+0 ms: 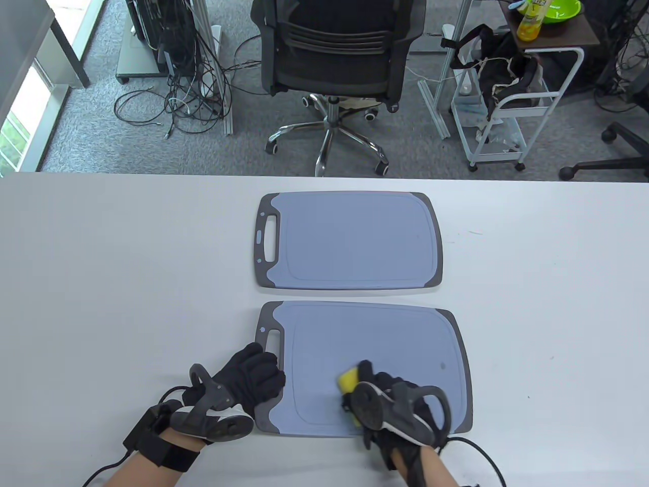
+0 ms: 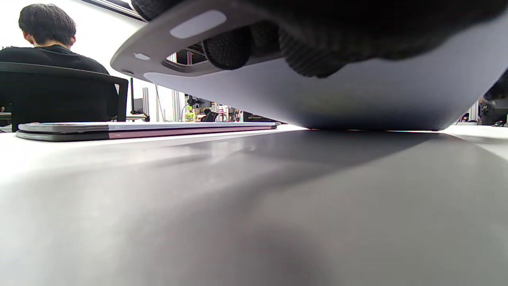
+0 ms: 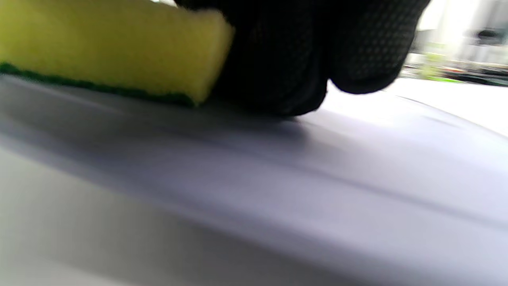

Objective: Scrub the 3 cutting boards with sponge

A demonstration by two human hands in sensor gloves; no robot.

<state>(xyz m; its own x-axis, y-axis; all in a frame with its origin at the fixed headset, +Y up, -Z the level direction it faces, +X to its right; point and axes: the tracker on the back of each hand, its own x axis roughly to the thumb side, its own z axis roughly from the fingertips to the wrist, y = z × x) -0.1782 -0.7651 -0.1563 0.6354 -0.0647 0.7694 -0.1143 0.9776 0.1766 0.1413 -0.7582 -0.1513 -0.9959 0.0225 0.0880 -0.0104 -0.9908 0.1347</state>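
White table, office floor beyond: black chair at 12 o'clock, cart at 1 o'clock. Two blue boards visible. Far board lies flat at table centre; near board just beside it at 6 o'clock, third not seen. My left hand grips near board's handle end, fingers curled under the edge, that end raised off table in left wrist view. My right hand holds yellow sponge, green side pressed on near board, around 7 o'clock of its centre.
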